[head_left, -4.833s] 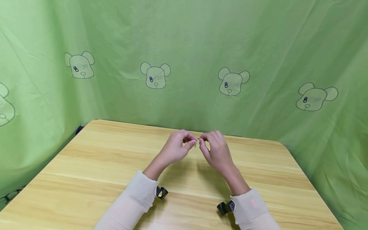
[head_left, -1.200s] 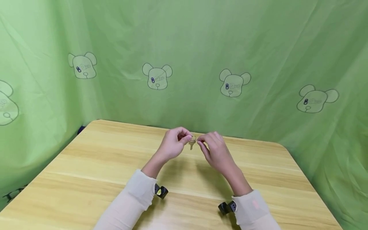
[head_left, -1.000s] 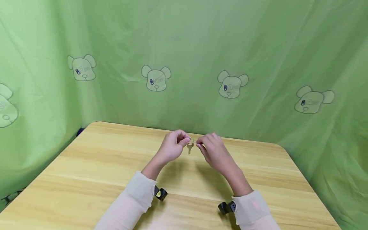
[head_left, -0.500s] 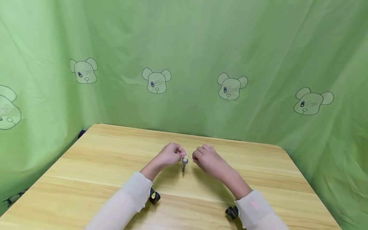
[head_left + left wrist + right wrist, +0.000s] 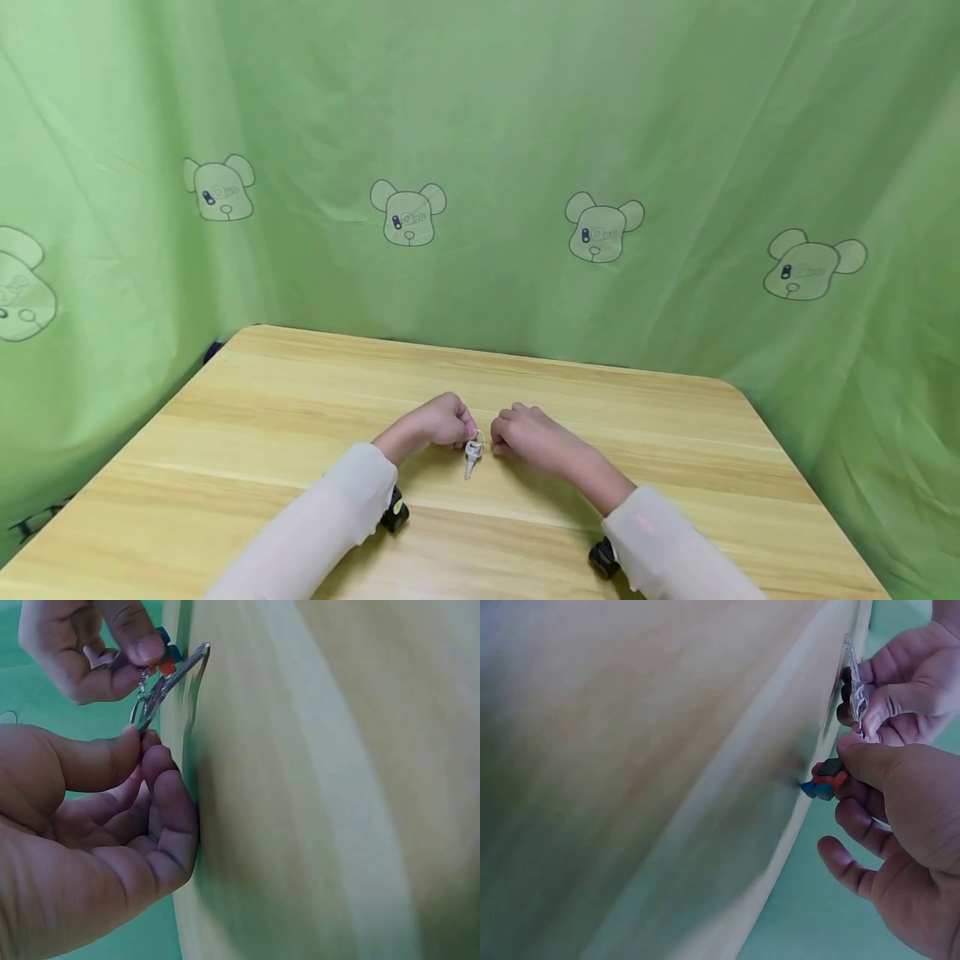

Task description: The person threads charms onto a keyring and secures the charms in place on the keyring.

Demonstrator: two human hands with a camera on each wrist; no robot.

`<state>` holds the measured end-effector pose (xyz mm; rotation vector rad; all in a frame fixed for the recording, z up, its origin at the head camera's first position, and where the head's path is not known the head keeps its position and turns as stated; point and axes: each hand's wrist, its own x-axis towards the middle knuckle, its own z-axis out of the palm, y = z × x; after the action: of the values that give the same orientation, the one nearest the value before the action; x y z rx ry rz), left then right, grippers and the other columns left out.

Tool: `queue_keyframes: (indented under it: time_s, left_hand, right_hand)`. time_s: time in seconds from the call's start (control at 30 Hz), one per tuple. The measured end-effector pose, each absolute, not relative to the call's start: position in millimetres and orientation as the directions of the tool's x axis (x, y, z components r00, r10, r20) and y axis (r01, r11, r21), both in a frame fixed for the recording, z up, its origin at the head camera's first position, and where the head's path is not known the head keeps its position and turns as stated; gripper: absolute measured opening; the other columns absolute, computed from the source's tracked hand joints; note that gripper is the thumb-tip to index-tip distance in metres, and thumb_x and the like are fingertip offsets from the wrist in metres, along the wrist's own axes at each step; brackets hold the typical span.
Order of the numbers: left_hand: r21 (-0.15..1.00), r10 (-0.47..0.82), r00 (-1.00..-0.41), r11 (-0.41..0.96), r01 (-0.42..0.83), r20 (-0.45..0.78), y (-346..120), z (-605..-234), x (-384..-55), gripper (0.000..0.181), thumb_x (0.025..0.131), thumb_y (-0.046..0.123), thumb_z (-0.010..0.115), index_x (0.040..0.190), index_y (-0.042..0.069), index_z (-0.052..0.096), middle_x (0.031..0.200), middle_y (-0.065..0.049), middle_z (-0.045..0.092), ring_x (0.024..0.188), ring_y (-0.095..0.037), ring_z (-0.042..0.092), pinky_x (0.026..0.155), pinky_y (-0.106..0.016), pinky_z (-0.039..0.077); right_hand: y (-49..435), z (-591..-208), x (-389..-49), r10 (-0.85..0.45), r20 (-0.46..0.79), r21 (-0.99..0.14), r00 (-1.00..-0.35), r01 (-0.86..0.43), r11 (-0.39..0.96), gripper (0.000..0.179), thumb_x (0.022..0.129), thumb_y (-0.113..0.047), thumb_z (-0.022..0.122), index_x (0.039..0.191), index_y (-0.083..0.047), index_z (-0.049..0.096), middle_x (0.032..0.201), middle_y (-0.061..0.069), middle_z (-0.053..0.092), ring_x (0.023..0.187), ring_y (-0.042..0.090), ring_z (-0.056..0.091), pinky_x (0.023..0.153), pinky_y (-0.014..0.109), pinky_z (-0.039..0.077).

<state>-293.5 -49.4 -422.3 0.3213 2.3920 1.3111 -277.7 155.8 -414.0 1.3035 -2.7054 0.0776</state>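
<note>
My left hand [image 5: 447, 421] pinches a thin metal key ring between thumb and forefinger. From the ring [image 5: 482, 435] a silver key [image 5: 472, 457] hangs low over the wooden table, its blade pointing towards me. Just to the right, my right hand [image 5: 528, 435] pinches a small charm [image 5: 826, 778] with red, blue and dark parts, which is mostly covered by the fingers. A short chain [image 5: 142, 681] runs from the charm towards the ring in the left wrist view. Whether the key touches the tabletop is hard to tell.
The light wooden table [image 5: 300, 417] has rounded far corners. A green curtain [image 5: 495, 108] printed with bear heads surrounds it at the back and sides. Black wrist cameras [image 5: 394, 510] stick out from the beige sleeves [image 5: 315, 525].
Both hands have come down and nearer to me with the key and ring, close to the tabletop. Earlier they were higher, towards the table's far edge, and the key was mostly hidden.
</note>
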Motion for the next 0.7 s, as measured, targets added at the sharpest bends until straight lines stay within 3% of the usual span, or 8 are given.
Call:
queue_keyframes:
  time_s: [0.7]
  left_hand:
    - [0.758,0.325,-0.920,0.650,0.048,-0.220,-55.3,-419.6,-296.7,0.009,0.086,0.002,0.078,0.079,0.004,0.072,0.076,-0.005,0.068,0.066,-0.015,0.059,0.060,-0.024,0.051]
  right_hand:
    - [155.5,-407.6,-276.7,-0.764,0.129,0.014,-0.633,-0.769,0.639,0.009,0.092,-0.018,0.078,0.090,-0.015,0.070,0.087,-0.004,0.065,0.080,0.015,0.054,0.071,0.032,0.047]
